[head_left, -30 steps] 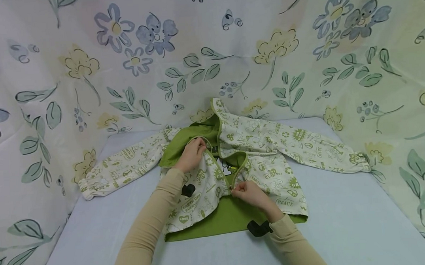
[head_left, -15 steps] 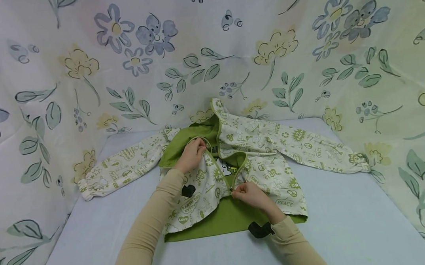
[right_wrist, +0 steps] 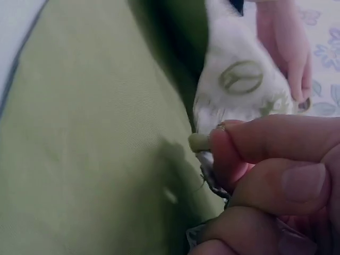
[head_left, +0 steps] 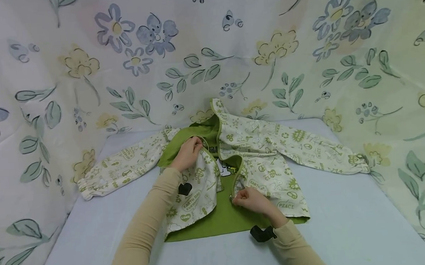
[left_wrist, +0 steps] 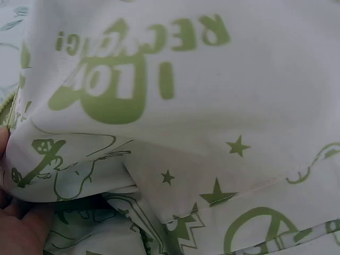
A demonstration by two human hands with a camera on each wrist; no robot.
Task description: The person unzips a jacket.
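Note:
A white hooded jacket (head_left: pixel 259 134) with green print and green lining (head_left: pixel 205 221) lies spread out, its front panels parted at the bottom. Near the collar, my left hand (head_left: pixel 188 153) pinches the zip edge of the left front panel (head_left: pixel 201 192); in the left wrist view its fingers (left_wrist: pixel 26 228) hold a fold of the printed cloth (left_wrist: pixel 239 111). At the right panel's lower corner, my right hand (head_left: pixel 252 201) pinches the zipper's bottom end (head_left: pixel 231 198). A pale green tab (right_wrist: pixel 200 142) pokes out from its fingertips in the right wrist view. The slider is hard to make out.
The jacket rests on a pale table (head_left: pixel 85 233), sleeves stretched to both sides. Floral curtain cloth (head_left: pixel 209 49) hangs behind and at the sides. A cartoon print (head_left: pixel 226 168) shows inside the jacket. Black wrist cameras (head_left: pixel 263 233) are strapped to both wrists.
The two front panels, joined at the bottom of the zip before, are now apart. My right hand has moved slightly down and my left hand slightly left and up with its panel.

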